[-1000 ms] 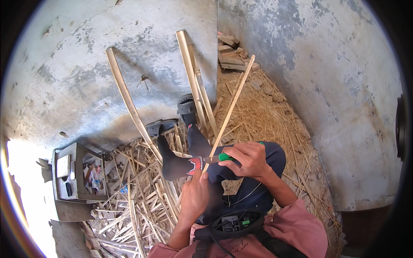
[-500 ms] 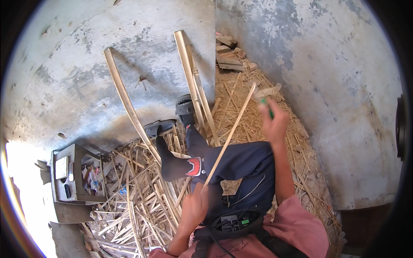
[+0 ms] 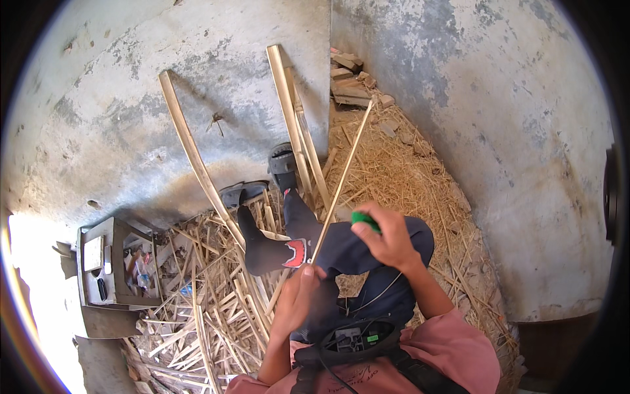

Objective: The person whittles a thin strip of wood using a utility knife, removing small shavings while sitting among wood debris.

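My left hand [image 3: 298, 299] is closed around the lower end of a long, thin bamboo strip [image 3: 348, 167], which slants up and away to the right across my legs. My right hand [image 3: 392, 240] is wrapped about the green handle of a knife [image 3: 365, 222]. Its blade is smeared and hard to make out, close to the strip's right side; I cannot tell whether they touch. Dark trousers cover my bent legs [image 3: 367, 246] beneath both hands.
Split bamboo lengths [image 3: 190, 141] lean on the wall at left and centre [image 3: 282, 85]. Cut pieces [image 3: 216, 328] litter the floor at left; shavings [image 3: 407, 184] cover the right. A box of odds and ends [image 3: 118, 262], dark sandals [image 3: 244, 192] and bricks [image 3: 351, 95] lie around.
My right hand with the knife has come down and left, from near the strip's far end to above my leg. The strip has swung slightly left and stands steeper.
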`<act>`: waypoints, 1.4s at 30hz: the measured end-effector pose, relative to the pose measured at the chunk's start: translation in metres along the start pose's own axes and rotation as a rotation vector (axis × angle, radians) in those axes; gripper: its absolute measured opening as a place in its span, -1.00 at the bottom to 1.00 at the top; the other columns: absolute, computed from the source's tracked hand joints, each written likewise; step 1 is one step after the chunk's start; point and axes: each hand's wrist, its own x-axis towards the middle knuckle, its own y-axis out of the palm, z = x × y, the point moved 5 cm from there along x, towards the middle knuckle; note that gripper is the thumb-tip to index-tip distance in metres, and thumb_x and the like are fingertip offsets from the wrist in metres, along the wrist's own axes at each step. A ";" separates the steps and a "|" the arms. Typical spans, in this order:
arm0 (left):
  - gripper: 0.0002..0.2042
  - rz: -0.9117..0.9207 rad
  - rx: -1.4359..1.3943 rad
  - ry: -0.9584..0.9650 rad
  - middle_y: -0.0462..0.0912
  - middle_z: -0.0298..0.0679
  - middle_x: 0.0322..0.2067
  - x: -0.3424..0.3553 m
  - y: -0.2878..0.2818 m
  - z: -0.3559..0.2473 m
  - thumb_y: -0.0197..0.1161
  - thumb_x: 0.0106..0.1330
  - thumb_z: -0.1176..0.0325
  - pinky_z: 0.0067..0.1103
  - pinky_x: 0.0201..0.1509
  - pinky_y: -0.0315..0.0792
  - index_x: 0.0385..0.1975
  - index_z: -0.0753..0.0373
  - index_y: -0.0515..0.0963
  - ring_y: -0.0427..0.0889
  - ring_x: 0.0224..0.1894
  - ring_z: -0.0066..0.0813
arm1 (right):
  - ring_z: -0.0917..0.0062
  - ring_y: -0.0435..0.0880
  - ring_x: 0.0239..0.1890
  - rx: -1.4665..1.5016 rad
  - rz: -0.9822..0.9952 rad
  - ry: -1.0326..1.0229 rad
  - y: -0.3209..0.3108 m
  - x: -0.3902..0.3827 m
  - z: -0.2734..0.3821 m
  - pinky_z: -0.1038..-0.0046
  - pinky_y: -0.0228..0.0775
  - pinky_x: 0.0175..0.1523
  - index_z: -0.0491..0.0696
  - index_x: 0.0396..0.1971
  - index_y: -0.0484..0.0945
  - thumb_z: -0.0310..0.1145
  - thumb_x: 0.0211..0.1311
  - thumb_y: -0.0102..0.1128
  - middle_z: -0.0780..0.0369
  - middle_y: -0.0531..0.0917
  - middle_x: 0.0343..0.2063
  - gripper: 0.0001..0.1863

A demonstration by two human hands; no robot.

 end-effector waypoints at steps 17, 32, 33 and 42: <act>-0.80 -0.270 0.474 0.184 0.64 0.18 -0.45 0.006 0.009 -0.052 0.12 0.64 0.32 -0.05 -0.33 0.41 0.03 0.32 0.51 0.65 -0.38 0.32 | 0.44 0.67 -0.57 -0.177 -0.033 -0.362 0.028 -0.014 0.026 0.40 0.45 -0.47 -0.02 -0.28 0.72 -0.06 0.24 0.55 0.32 0.64 -0.54 -0.66; -0.80 -0.267 0.516 0.154 0.64 0.15 -0.52 -0.003 0.010 -0.054 0.15 0.62 0.31 -0.05 -0.36 0.43 0.03 0.30 0.51 0.68 -0.42 0.27 | 0.40 0.69 -0.57 -0.237 -0.367 -0.290 -0.003 0.001 -0.001 0.41 0.47 -0.45 -0.07 -0.31 0.72 -0.12 0.34 0.49 0.22 0.70 -0.51 -0.70; -0.80 -0.260 0.526 0.124 0.64 0.15 -0.52 -0.010 0.009 -0.047 0.16 0.61 0.30 -0.05 -0.36 0.43 0.02 0.31 0.51 0.68 -0.43 0.27 | 0.43 0.70 -0.54 -0.215 -0.398 -0.161 -0.017 0.011 -0.015 0.41 0.48 -0.43 -0.11 -0.29 0.72 -0.14 0.38 0.45 0.20 0.70 -0.50 -0.69; -0.75 -0.382 0.507 0.209 0.67 0.04 -0.51 -0.007 -0.002 -0.049 0.40 0.48 0.29 -0.25 -0.40 0.47 -0.04 0.32 0.60 0.68 -0.49 0.02 | 0.45 0.71 -0.51 -0.103 -0.275 -0.210 -0.016 0.000 -0.001 0.43 0.51 -0.40 -0.13 -0.23 0.73 -0.18 0.34 0.50 0.21 0.70 -0.49 -0.71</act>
